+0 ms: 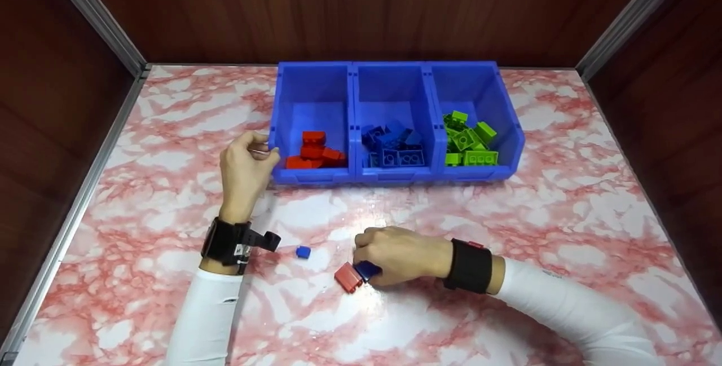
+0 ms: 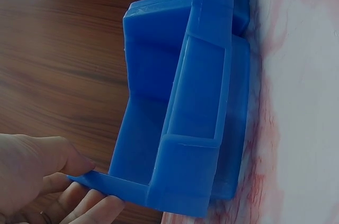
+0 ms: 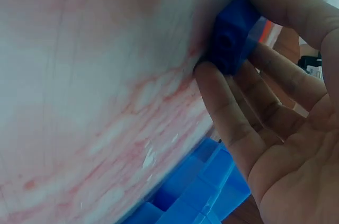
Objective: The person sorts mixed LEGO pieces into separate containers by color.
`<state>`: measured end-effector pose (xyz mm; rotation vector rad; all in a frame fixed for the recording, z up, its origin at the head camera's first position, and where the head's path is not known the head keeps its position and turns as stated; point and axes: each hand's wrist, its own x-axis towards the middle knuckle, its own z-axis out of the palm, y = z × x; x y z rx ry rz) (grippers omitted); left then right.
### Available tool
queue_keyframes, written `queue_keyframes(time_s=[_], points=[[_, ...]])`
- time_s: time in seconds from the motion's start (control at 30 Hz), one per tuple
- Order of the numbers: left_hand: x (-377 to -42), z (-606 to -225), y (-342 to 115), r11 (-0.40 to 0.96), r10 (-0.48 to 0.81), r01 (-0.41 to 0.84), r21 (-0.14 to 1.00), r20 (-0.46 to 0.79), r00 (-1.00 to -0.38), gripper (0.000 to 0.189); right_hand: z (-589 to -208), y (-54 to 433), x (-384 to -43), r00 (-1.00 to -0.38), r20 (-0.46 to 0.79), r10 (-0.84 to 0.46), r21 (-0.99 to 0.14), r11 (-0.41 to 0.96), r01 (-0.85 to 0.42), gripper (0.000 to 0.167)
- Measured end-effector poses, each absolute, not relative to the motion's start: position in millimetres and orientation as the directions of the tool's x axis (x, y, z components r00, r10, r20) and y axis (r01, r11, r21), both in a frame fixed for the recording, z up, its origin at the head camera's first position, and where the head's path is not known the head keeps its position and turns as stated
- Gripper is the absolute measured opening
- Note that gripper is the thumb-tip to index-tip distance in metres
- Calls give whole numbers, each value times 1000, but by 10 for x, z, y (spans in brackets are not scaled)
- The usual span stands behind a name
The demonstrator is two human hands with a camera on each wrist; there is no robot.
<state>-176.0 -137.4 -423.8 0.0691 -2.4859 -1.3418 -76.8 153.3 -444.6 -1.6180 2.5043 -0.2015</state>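
Note:
My right hand (image 1: 397,254) pinches a dark blue building brick (image 3: 231,36) between thumb and fingers, low over the table. Beside that brick lies a red brick (image 1: 348,277); in the head view the two look to be touching. My left hand (image 1: 246,166) grips the left side wall of the blue bin (image 2: 114,186), thumb on one face and fingers on the other. In the head view, red bricks (image 1: 313,151) lie in the bin's left compartment, blue bricks (image 1: 395,143) in the middle and green bricks (image 1: 472,139) in the right one.
A small blue brick (image 1: 303,252) sits on the marbled table (image 1: 575,225) between the two forearms. Dark wood panels (image 1: 361,10) with metal corner strips enclose the table at the back and both sides. The bin stands near the back panel.

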Motion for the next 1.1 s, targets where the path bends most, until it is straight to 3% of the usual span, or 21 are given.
queue_keyframes(time_s=[0.5,0.63,0.83,1.1], points=[[-1772,-4250,-1371,568,-196,110,816,265,-944,22,-4062,1758,-992,-526,-9,-851,-225,514,-828,31],[-1771,-4252,-1372,569,-195,104,816,257,-947,23,-3914,1841,-1150,-566,26,-824,-231,546,-806,40],[-1763,-4247,-1376,572,-199,103,814,260,-945,24,-3665,1956,-1463,-627,67,-777,-239,597,-766,39],[-1768,-4247,-1367,554,-198,112,825,261,-945,23,-3589,2064,-1875,-717,103,-689,-169,698,-696,39]])
